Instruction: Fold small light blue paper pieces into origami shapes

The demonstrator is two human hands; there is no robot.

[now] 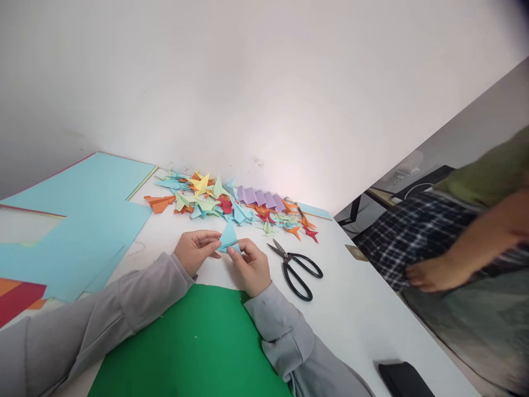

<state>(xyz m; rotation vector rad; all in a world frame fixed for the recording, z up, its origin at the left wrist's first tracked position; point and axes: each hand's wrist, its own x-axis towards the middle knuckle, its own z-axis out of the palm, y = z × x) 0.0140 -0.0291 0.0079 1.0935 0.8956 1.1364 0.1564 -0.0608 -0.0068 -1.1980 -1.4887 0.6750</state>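
Note:
A small light blue folded paper [228, 236] with a pointed top is held between both hands above the white table. My left hand [197, 250] pinches its left edge between thumb and fingers. On the lower right side, my right hand [250, 264] grips the same paper, thumb in front. Just behind the hands lies a pile of folded paper pieces [206, 205] in blue, green, yellow, orange and red. A pleated purple paper [261, 198] rests at the back of the pile. Under my forearms is a green sheet [194, 342].
Black-handled scissors [295, 266] lie right of my right hand. Large blue sheets [82, 220] cover the table's left side, with red and orange paper [20, 300] nearby. A black object [405, 379] sits at the front right. Another person's arm [467, 248] is beyond the right edge.

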